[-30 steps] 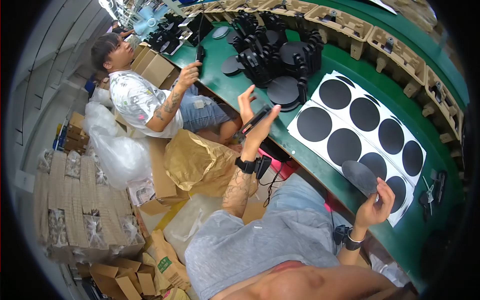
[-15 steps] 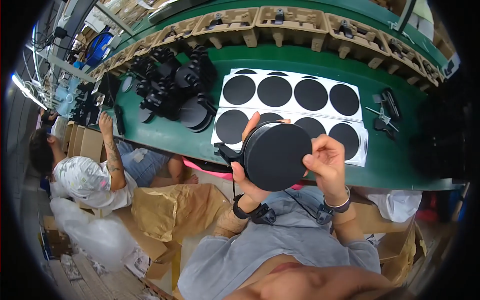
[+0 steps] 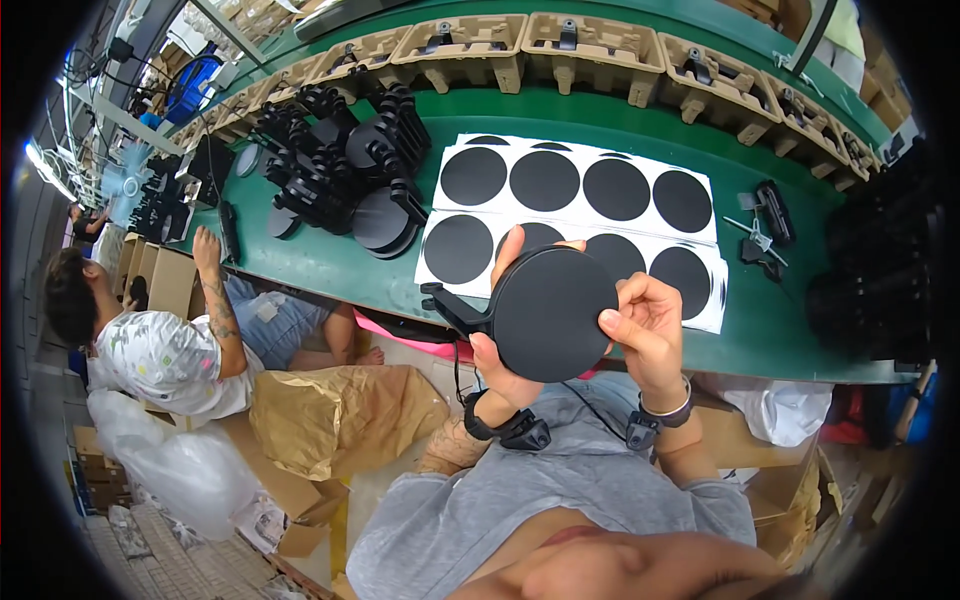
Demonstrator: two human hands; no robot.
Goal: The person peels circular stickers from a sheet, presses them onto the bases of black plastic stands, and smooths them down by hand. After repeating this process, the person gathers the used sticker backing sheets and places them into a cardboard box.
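we've got the black disc [image 3: 555, 315] up over the green bench [image 3: 790, 330], left hand [image 3: 500, 350] gripping its edge, right hand [image 3: 645, 330] pinching its rim.

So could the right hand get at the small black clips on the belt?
Probably not right now: the right hand is holding the black disc with the left hand. The clips lie unobstructed farther right.

sticker sheets [image 3: 640, 215]: white, black round stickers — on the green table
cardboard trays [image 3: 590, 45]: brown — far edge
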